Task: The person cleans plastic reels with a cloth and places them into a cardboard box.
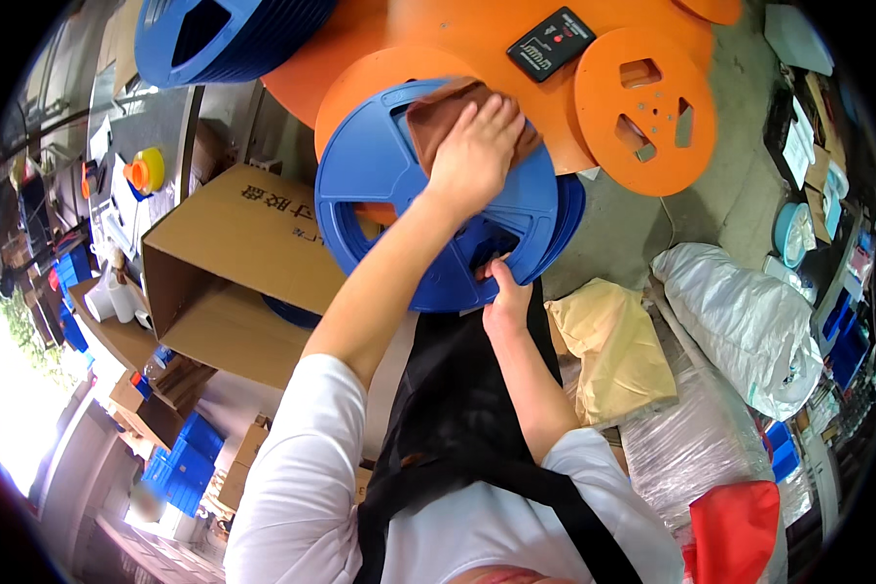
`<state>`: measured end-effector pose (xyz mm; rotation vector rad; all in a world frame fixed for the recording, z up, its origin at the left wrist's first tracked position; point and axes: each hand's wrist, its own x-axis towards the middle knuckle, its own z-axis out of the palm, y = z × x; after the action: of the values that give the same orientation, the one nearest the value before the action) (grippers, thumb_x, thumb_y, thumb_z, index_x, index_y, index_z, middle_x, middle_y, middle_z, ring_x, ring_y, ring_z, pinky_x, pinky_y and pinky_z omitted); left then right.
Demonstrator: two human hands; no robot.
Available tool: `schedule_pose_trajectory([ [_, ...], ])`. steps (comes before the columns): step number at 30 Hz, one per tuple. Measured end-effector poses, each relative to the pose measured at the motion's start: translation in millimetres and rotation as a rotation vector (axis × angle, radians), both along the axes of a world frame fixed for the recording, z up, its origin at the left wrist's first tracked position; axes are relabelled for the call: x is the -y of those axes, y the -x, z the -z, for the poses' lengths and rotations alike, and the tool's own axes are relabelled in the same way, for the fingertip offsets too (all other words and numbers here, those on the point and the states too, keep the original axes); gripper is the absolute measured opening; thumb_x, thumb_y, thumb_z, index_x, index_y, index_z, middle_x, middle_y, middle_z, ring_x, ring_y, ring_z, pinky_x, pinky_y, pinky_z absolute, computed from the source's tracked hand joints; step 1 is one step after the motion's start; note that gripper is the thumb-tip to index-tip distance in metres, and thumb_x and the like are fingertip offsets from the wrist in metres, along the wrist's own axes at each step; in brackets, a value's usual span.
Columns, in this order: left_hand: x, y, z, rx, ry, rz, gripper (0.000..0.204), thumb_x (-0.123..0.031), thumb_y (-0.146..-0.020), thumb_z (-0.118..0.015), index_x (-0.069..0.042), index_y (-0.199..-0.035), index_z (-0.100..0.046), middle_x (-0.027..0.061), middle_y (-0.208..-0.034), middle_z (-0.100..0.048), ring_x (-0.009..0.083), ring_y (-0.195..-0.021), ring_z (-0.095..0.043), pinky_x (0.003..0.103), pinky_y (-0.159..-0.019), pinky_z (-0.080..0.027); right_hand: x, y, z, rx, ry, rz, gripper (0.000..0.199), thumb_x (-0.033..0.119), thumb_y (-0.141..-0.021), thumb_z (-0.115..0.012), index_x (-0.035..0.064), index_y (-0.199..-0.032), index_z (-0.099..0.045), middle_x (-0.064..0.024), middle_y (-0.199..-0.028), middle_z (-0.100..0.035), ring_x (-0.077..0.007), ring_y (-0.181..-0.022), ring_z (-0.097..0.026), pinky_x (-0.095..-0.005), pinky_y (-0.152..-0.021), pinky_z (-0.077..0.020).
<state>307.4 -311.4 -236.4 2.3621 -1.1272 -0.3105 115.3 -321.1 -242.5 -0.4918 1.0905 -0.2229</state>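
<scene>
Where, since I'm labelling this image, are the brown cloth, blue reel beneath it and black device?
Brown cloth (428,127), head view: exposed left part.
Blue reel (523,200), head view: face's right side.
Black device (551,45), head view: top face.

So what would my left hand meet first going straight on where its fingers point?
Past the brown cloth and blue reel under it, your left hand would probably meet the black rectangular device, though depth is unclear.
</scene>
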Motion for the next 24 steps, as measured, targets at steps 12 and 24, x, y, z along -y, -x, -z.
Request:
schedule_pose_trajectory([
  [12,6,14,8,0.118,-0.141,-0.042,0.043,-0.013,-0.087,-0.046,0.000,-0.129,-0.046,0.0189,-0.134,-0.045,0.0334,-0.128,-0.039,0.043,-0.107,-0.028,-12,-3,4,-0.004,-0.007,0.089,0.011,-0.003,-0.077,-0.061,0.0036,-0.079,-0.052,-0.0064,-0.070,-0.053,-0.0182,-0.064,-0.054,-0.0304,-0.060,-0.0454],
  [24,-17,38,1,0.090,-0.179,-0.098,0.045,-0.015,-0.088,-0.048,0.000,-0.129,-0.045,0.0208,-0.134,-0.045,0.0339,-0.131,-0.036,0.045,-0.110,-0.025,-14,-8,0,-0.027,-0.050,0.149,0.012,-0.004,-0.078,-0.058,0.0047,-0.075,-0.050,-0.0049,-0.067,-0.049,-0.0178,-0.061,-0.051,-0.0310,-0.061,-0.0451],
])
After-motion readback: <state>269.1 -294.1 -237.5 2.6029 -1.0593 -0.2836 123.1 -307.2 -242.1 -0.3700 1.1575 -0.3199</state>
